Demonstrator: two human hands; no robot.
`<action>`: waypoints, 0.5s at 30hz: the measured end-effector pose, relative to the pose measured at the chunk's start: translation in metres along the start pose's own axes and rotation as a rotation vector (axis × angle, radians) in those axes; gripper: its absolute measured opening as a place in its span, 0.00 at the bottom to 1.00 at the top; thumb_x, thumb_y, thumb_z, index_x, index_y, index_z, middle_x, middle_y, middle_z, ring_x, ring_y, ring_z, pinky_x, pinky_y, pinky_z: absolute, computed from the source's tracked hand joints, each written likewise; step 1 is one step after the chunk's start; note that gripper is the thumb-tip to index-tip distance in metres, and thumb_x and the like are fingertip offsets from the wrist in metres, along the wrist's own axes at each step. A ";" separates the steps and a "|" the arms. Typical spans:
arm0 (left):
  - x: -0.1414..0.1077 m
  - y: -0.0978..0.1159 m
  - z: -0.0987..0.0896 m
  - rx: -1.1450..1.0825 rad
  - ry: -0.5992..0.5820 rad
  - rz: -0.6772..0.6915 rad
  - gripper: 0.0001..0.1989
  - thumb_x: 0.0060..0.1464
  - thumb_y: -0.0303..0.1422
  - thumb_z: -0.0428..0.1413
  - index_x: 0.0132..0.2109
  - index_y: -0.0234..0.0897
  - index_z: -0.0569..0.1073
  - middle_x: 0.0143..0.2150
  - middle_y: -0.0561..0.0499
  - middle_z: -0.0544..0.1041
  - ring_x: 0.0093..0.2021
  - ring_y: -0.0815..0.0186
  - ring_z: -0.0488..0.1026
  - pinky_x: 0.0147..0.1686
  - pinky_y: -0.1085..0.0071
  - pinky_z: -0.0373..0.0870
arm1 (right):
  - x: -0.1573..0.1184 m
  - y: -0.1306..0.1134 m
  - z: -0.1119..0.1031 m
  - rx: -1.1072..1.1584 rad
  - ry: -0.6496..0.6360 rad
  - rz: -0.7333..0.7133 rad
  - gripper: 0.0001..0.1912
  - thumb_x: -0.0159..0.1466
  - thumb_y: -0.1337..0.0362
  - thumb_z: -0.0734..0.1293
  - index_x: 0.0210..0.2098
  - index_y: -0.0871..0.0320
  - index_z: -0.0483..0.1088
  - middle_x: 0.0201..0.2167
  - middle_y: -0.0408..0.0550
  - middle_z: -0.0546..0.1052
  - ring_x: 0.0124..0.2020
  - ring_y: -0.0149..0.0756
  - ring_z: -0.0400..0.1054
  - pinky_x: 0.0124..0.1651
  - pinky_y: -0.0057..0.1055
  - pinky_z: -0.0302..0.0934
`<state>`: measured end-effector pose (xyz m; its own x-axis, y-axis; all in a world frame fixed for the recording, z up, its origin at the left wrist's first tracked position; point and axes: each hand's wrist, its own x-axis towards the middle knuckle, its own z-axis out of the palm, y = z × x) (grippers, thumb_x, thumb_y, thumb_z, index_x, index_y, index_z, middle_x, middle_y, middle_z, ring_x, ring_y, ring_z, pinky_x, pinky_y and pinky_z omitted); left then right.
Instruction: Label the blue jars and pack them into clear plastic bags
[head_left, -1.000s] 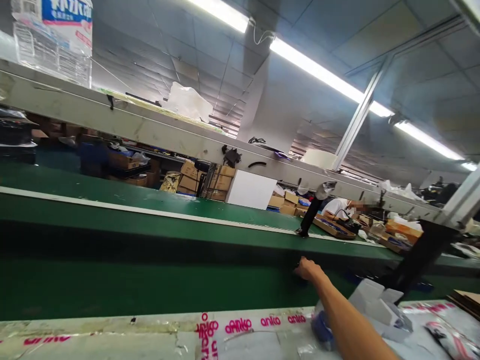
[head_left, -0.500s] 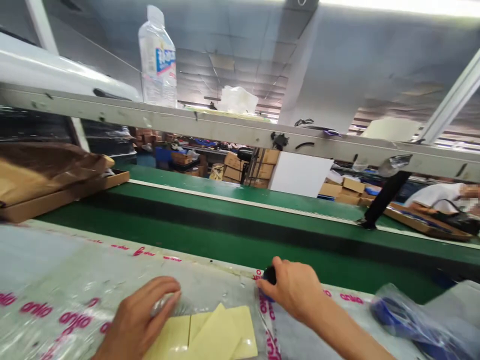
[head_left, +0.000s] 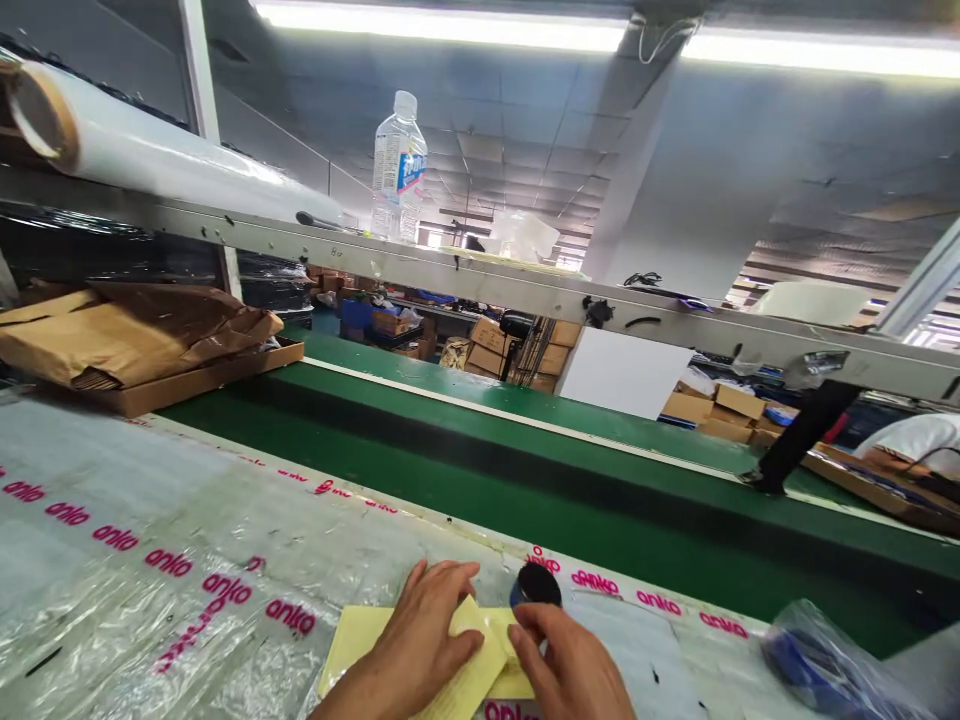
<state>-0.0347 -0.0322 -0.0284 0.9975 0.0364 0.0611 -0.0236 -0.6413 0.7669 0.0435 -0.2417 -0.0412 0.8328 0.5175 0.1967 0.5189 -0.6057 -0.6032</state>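
My left hand lies flat on a stack of pale yellow sheets at the near edge of the worktable. Its fingers press on the top sheet. My right hand is beside it, fingers curled at the right edge of the sheets. A small black round object sits just above my right fingertips, touching or nearly touching them; whether it is gripped I cannot tell. The table is covered in clear plastic printed with pink "anko" lettering.
A green conveyor belt runs behind the table. A cardboard tray with brown paper sits at left. A shelf rail overhead carries a water bottle and a white roll. A blue item in a plastic bag lies at right.
The view has swung left and down from the belt. My right hand came back from the belt with the black object to the yellow sheets; my left hand moved onto the sheets.
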 end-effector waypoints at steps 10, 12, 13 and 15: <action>-0.004 0.013 -0.001 -0.390 0.061 -0.137 0.18 0.49 0.34 0.58 0.49 0.39 0.74 0.40 0.49 0.78 0.46 0.56 0.74 0.49 0.62 0.66 | -0.009 -0.010 0.037 0.579 -0.017 0.188 0.21 0.60 0.46 0.66 0.40 0.57 0.77 0.33 0.51 0.80 0.31 0.42 0.74 0.34 0.32 0.66; -0.004 0.014 0.000 -0.416 0.055 -0.138 0.19 0.49 0.34 0.58 0.49 0.38 0.74 0.39 0.50 0.78 0.42 0.58 0.75 0.44 0.65 0.67 | -0.009 -0.012 0.038 0.637 -0.066 0.230 0.21 0.59 0.45 0.67 0.36 0.58 0.76 0.29 0.49 0.78 0.28 0.40 0.72 0.30 0.30 0.63; -0.004 0.015 0.001 -0.421 0.055 -0.137 0.19 0.49 0.33 0.58 0.50 0.38 0.74 0.38 0.50 0.78 0.42 0.59 0.75 0.43 0.66 0.67 | -0.009 -0.014 0.038 0.649 -0.088 0.249 0.21 0.58 0.45 0.67 0.34 0.57 0.75 0.27 0.47 0.77 0.26 0.38 0.71 0.28 0.29 0.60; -0.004 0.015 0.003 -0.428 0.059 -0.131 0.19 0.49 0.33 0.58 0.50 0.38 0.74 0.38 0.51 0.78 0.42 0.60 0.74 0.43 0.67 0.67 | -0.009 -0.015 0.037 0.671 -0.119 0.270 0.20 0.58 0.45 0.67 0.31 0.57 0.72 0.22 0.44 0.74 0.22 0.35 0.66 0.24 0.27 0.56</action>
<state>-0.0391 -0.0440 -0.0190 0.9887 0.1472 -0.0272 0.0643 -0.2537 0.9651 0.0205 -0.2148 -0.0625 0.8685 0.4878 -0.0879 0.0367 -0.2403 -0.9700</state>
